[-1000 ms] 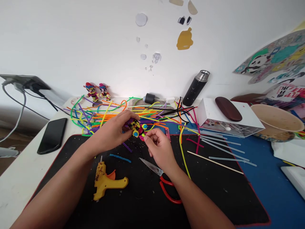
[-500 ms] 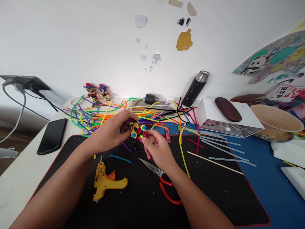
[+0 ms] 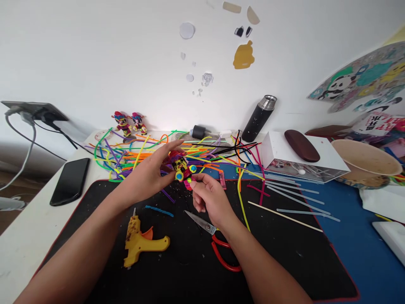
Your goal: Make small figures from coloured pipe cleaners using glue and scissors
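Note:
A small doll of fuzzy pipe cleaners (image 3: 181, 166), with a red top, yellow face, blue-and-yellow round ends and magenta legs, is tilted above the black mat. My right hand (image 3: 210, 196) pinches it by a leg between thumb and fingers. My left hand (image 3: 155, 171) is loosely spread around the head, fingers above and thumb beside it; whether the thumb touches cannot be told. Below lie red-handled scissors (image 3: 207, 226), a yellow glue gun (image 3: 139, 242) and a twisted blue pipe cleaner (image 3: 159, 210).
Loose coloured pipe cleaners (image 3: 133, 157) lie along the back, near two similar dolls (image 3: 122, 123). At right are a black thermos (image 3: 257, 120), a white box (image 3: 268, 147) with a maroon case (image 3: 302, 145), clear glue sticks (image 3: 297, 198) and a wooden stick (image 3: 284, 216). A phone (image 3: 70, 181) lies left.
My left hand has loosened from the doll's head and its fingers have spread, so more of the red top shows. The doll has turned more upright in my right hand.

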`<state>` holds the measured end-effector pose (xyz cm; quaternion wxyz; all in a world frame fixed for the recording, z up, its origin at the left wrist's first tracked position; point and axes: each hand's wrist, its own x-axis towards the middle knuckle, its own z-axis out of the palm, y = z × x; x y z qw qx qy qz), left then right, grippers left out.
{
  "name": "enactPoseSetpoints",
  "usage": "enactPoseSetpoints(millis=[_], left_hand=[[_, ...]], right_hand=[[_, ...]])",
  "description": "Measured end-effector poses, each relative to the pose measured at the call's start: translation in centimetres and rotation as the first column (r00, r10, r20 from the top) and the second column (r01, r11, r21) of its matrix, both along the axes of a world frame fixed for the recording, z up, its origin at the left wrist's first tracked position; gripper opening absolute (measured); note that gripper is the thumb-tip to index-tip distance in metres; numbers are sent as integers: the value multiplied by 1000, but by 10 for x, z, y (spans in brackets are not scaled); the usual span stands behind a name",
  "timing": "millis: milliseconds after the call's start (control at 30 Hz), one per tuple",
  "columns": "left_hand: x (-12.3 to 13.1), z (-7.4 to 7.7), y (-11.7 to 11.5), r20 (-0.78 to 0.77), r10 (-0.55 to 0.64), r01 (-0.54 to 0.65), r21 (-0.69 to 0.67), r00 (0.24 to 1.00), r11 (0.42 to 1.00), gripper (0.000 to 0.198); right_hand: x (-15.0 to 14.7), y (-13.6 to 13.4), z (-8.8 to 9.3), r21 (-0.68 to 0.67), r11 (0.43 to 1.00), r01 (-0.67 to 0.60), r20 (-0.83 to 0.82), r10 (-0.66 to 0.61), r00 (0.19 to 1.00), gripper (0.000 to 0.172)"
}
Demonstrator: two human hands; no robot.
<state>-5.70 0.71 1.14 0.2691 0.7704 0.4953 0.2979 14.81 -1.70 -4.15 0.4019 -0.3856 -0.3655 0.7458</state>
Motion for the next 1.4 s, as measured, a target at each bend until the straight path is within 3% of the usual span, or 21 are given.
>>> enactPoseSetpoints(millis=[233,467,567,633,700,833,1000,1167,1400], left_hand=[[3,-3,0,96,25,-21,-35,995,999,90],[-10,-13,7,205,67,-26,-199,977,980,96],[-14,-17,11,214,-13,92,-364,977,927,83],[-10,-19,12,306,-89,225,-443,948,868,71],[-1,-20,11,433,-94,306,-453,896,837,64],[22,-24,6,613,26,353,-488,790,798,61],[41,-32,-2,676,228,252,-533,700,808,48],[49,-32,-8,712,294,227,-538,637,812,39],[52,-28,-10,723,332,224,-556,606,800,41]], right_hand=[[-1,1,-1,-14,1000,22,-61,-23,998,33],[1,1,2,-27,996,80,-87,-82,993,35],[1,1,3,-29,993,110,-89,-112,990,36],[2,1,2,-24,992,125,-87,-126,988,36],[2,1,2,-16,991,132,-83,-133,988,36],[1,1,2,-7,990,142,-74,-143,987,36],[1,1,3,-6,987,160,-58,-160,985,33],[0,1,4,24,983,182,-38,-181,983,35],[-2,0,3,56,981,184,-35,-182,983,36]])
